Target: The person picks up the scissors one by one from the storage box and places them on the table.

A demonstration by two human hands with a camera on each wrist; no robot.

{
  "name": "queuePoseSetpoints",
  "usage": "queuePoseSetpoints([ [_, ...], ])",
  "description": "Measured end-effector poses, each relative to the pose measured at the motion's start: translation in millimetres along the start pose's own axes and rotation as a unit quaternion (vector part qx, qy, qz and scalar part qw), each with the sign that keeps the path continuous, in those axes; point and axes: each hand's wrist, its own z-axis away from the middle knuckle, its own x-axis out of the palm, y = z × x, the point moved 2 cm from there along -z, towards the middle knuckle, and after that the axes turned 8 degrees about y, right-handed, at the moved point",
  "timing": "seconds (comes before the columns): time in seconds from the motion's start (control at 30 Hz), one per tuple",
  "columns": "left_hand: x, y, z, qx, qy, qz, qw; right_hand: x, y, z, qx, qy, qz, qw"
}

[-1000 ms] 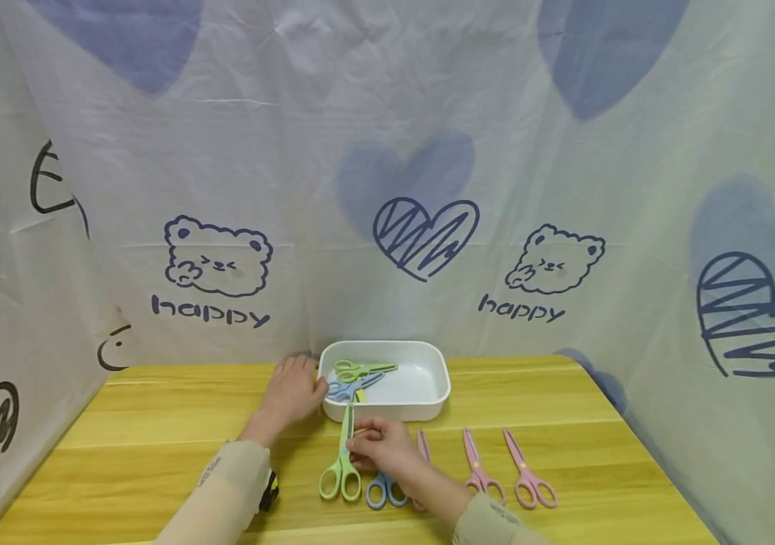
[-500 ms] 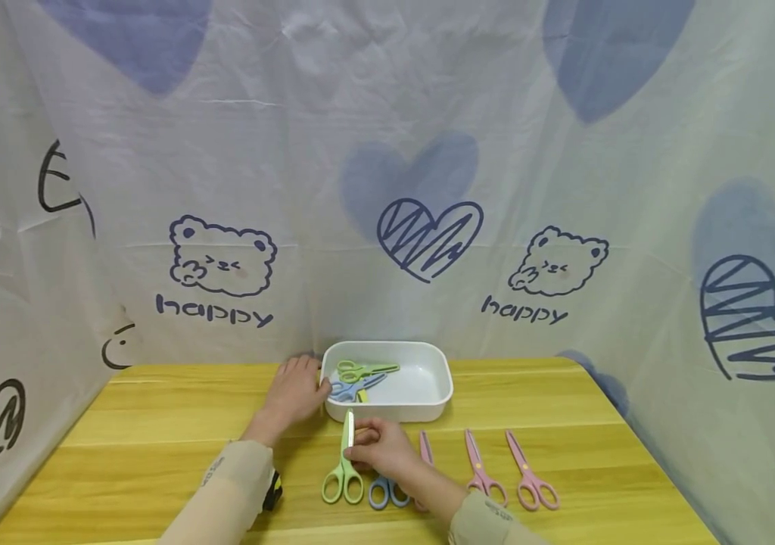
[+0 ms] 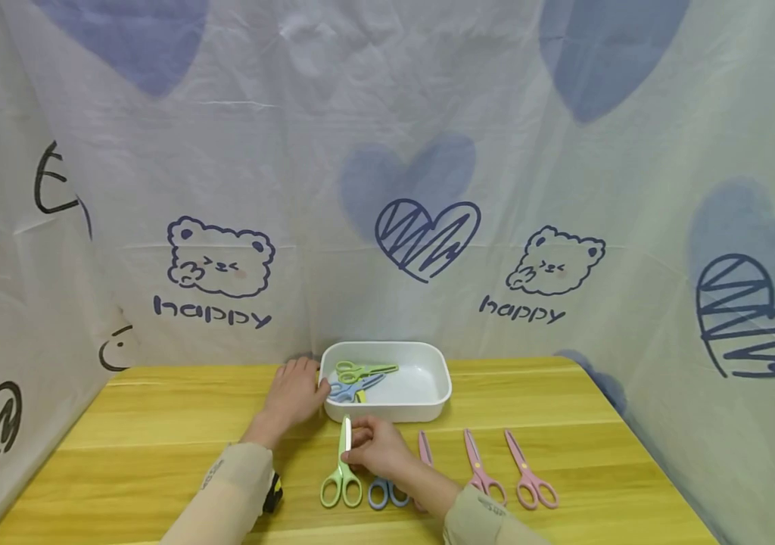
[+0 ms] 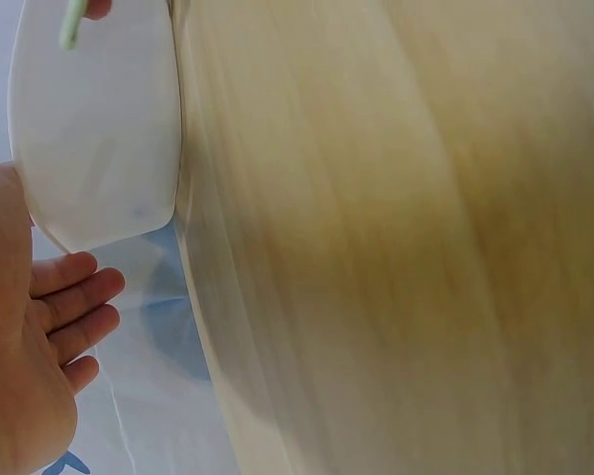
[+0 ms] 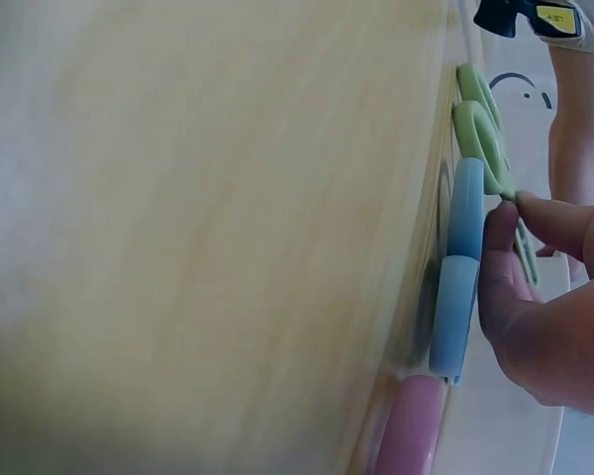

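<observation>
My right hand pinches green scissors by the blades between thumb and fingers, tips pointing at the tray and handle loops toward me. Blue scissors lie just under that hand, their blades hidden by it. My left hand rests against the left end of a white tray, its thumb at the rim and its fingers fairly straight in the left wrist view. Inside the tray lie green scissors, blue scissors and a small yellow piece.
Pink scissors lie in a row to the right: one pair partly behind my right forearm, another pair, and a third. A patterned curtain hangs behind the wooden table. A black-and-yellow device shows beside my left sleeve.
The green scissors and my right hand have shifted slightly toward me, so the blade tips now sit lower against the tray's front. My left hand stays at the tray.
</observation>
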Motion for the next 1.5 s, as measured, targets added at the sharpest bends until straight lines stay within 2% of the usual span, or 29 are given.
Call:
queuePoseSetpoints([
  [0.5,-2.4,1.2,0.0,-0.005,-0.010,0.001,0.9999,3.7,-0.4,0.0,-0.031,0.001,0.104,0.994],
  [0.87,-2.4,2.7,-0.2,-0.014,-0.018,0.003,0.9997,7.5,-4.8,-2.1,-0.093,0.019,0.220,0.971],
  [1.07,-3.0,2.8,0.1,-0.018,-0.026,0.001,0.9995,9.0,-5.1,-2.1,-0.111,0.022,0.243,0.963],
  [1.5,-1.3,1.5,-0.3,-0.023,-0.036,-0.001,0.9991,8.7,-5.6,-0.4,-0.107,0.021,0.248,0.963],
])
